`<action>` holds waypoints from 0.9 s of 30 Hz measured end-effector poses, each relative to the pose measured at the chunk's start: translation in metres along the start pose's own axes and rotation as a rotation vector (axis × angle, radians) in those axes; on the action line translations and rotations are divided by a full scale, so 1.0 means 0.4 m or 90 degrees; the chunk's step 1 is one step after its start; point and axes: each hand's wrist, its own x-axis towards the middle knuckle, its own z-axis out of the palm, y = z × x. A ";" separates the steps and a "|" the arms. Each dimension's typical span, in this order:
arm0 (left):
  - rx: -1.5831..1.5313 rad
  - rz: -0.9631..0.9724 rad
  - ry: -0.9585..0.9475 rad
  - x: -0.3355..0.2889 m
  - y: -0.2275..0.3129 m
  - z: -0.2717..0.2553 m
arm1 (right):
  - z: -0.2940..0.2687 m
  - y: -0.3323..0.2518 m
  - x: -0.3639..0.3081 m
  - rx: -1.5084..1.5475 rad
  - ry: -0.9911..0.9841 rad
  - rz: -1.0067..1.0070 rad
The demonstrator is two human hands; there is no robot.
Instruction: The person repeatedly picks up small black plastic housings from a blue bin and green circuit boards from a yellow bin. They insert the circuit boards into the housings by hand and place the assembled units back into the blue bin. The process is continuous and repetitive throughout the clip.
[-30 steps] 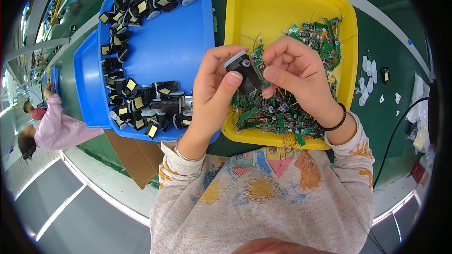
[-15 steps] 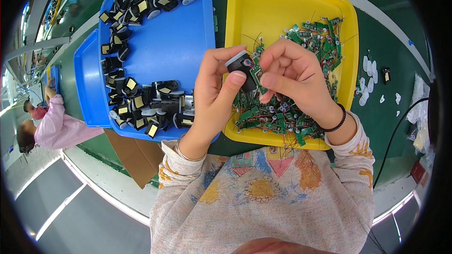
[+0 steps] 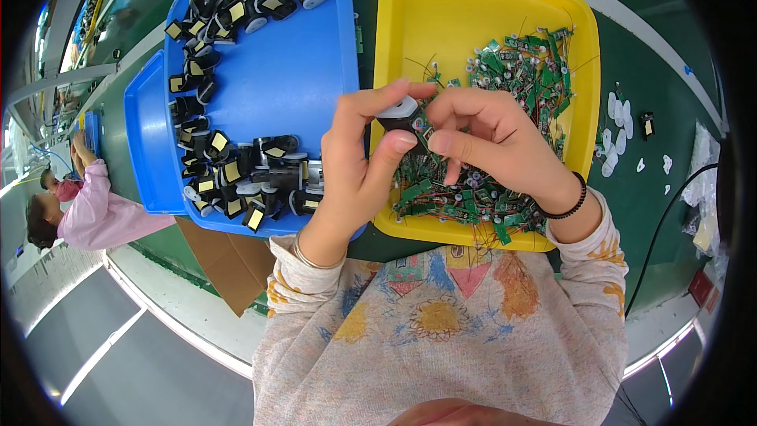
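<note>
Between finger and thumb, my left hand [image 3: 347, 158] grips a small black plastic housing [image 3: 404, 121] with a pale grey end cap, which now faces up. My right hand [image 3: 505, 142] is closed in a pinch at the housing's right side, where a small green circuit board [image 3: 426, 135] shows partly between its fingertips. The fingers hide most of the board and its wires. Both hands are above the left part of a yellow tray [image 3: 441, 0], which holds a heap of green circuit boards [image 3: 473, 197] with thin wires.
Left of my hands lies a blue tray [image 3: 276, 71] with many black housings [image 3: 276, 177] along its edges. White oval pieces [image 3: 620, 142] and one black housing [image 3: 647, 125] lie on the green table at right. A co-worker in pink [image 3: 110, 209] sits far left.
The housing has been turned so its cap points up and its black side shows less. My right fingers have closed in on the board, now mostly covered.
</note>
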 end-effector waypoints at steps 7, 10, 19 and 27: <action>-0.041 -0.003 -0.022 0.018 -0.004 0.001 | 0.020 0.013 -0.011 -0.043 0.061 -0.046; -0.085 -0.011 -0.038 0.029 0.007 -0.003 | 0.030 0.029 -0.007 -0.326 0.154 -0.208; -0.055 -0.014 -0.009 0.025 0.013 -0.003 | 0.026 0.027 -0.003 -0.656 0.188 -0.385; -0.030 -0.035 -0.043 0.023 0.024 -0.025 | 0.013 0.026 -0.001 -0.381 0.115 -0.248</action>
